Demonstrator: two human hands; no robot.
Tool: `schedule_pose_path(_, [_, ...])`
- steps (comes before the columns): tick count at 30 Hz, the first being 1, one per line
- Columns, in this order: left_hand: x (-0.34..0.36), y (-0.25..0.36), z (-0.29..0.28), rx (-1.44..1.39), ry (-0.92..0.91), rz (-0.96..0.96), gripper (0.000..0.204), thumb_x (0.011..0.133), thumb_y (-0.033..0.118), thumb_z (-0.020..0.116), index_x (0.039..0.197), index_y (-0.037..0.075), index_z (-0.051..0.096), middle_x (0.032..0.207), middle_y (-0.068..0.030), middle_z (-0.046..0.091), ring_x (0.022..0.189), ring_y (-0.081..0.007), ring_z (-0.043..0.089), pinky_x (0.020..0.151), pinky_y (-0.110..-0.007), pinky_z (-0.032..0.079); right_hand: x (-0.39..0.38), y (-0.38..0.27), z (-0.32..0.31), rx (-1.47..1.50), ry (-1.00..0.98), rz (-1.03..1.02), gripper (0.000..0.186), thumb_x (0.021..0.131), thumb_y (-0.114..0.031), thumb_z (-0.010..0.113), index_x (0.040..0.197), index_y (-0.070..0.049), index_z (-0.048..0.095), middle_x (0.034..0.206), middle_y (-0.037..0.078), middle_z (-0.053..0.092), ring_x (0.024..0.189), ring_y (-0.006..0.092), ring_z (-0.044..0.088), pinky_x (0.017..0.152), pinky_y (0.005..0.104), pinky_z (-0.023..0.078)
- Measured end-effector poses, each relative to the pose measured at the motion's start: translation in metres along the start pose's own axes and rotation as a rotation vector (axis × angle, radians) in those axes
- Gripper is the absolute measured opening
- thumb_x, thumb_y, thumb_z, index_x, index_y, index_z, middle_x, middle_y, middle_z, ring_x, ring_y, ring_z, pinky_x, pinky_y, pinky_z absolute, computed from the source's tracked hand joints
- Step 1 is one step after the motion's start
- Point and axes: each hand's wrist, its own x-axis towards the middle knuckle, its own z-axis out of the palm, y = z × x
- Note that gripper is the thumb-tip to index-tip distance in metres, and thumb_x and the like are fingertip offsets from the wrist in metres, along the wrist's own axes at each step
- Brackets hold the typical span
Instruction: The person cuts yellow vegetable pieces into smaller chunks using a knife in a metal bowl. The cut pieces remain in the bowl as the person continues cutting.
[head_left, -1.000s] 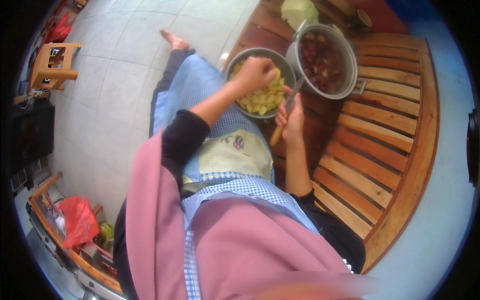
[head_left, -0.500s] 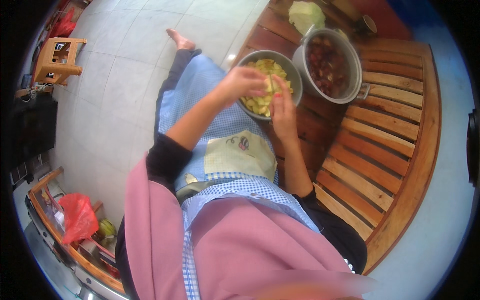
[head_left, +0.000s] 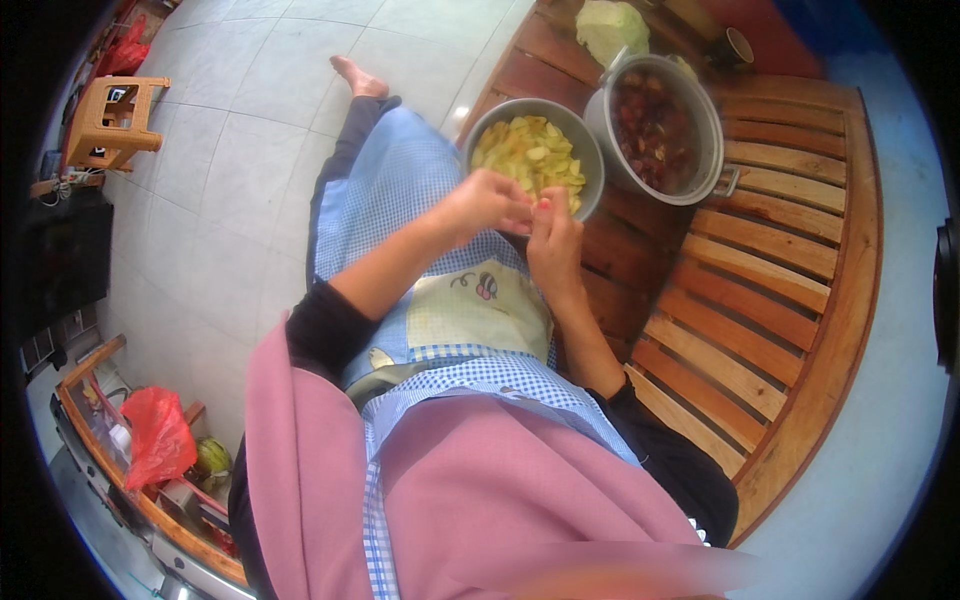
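Observation:
My left hand and my right hand meet fingertip to fingertip over the near rim of a grey metal bowl. Fingers of both are closed in a pinch; whatever lies between them is too small or hidden to make out. Pale yellow slices, like cut potato, fill much of the bowl. Just right of it stands a large metal pot holding dark red pieces in liquid.
Bowl and pot stand on a slatted wooden bench. A pale green cabbage lies behind the pot, with a cup farther right. On the tiled floor at left is a tan plastic stool; a red plastic bag is lower left.
Both hands have come down from over the slices to the bowl's near edge. Their fingers have drawn together, and the pale piece seen between them no longer shows.

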Motion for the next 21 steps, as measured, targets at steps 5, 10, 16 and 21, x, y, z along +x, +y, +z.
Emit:
schedule_pose_path(5, [-0.002, 0.007, -0.002, 0.059, -0.114, 0.026, 0.014, 0.083, 0.004, 0.07, 0.091, -0.006, 0.065, 0.092, -0.0139, 0.068, 0.084, -0.0205, 0.068, 0.078, -0.03, 0.057, 0.003, 0.008, 0.003, 0.432, 0.033, 0.168, 0.029, 0.101, -0.034, 0.043, 0.097, -0.007, 0.053, 0.063, 0.011, 0.054, 0.047, 0.0225, 0.051, 0.043, 0.0363, 0.039])
schedule_pose_path(10, [0.001, 0.014, -0.011, 0.439, -0.149, 0.132, 0.013, 0.081, 0.005, 0.071, 0.087, -0.005, 0.068, 0.091, -0.0158, 0.07, 0.083, -0.0206, 0.069, 0.076, -0.033, 0.056, 0.007, 0.007, -0.017, 1.011, -0.108, 0.631, 0.032, 0.102, -0.045, 0.039, 0.103, -0.014, 0.05, 0.058, -0.003, 0.04, 0.037, 0.0044, 0.031, 0.033, 0.0192, 0.023])
schedule_pose_path(16, [0.047, 0.022, -0.015, 1.182, 0.482, 0.509, 0.016, 0.08, 0.012, 0.069, 0.083, -0.004, 0.07, 0.091, -0.0206, 0.07, 0.083, -0.0306, 0.069, 0.074, -0.039, 0.055, 0.021, 0.014, -0.026, 0.774, -0.06, 0.59, 0.041, 0.104, -0.044, 0.034, 0.133, -0.017, 0.044, 0.058, -0.002, 0.039, 0.037, 0.0042, 0.03, 0.034, 0.019, 0.025])
schedule_pose_path(21, [0.079, 0.029, -0.004, 1.482, 0.474, 0.244, 0.021, 0.082, 0.019, 0.067, 0.082, -0.001, 0.071, 0.088, -0.0197, 0.069, 0.083, -0.0337, 0.069, 0.072, -0.042, 0.055, 0.022, 0.022, -0.031, 0.865, -0.094, 0.627, 0.043, 0.104, -0.043, 0.032, 0.133, -0.014, 0.045, 0.057, -0.003, 0.038, 0.037, 0.004, 0.029, 0.034, 0.0192, 0.024])
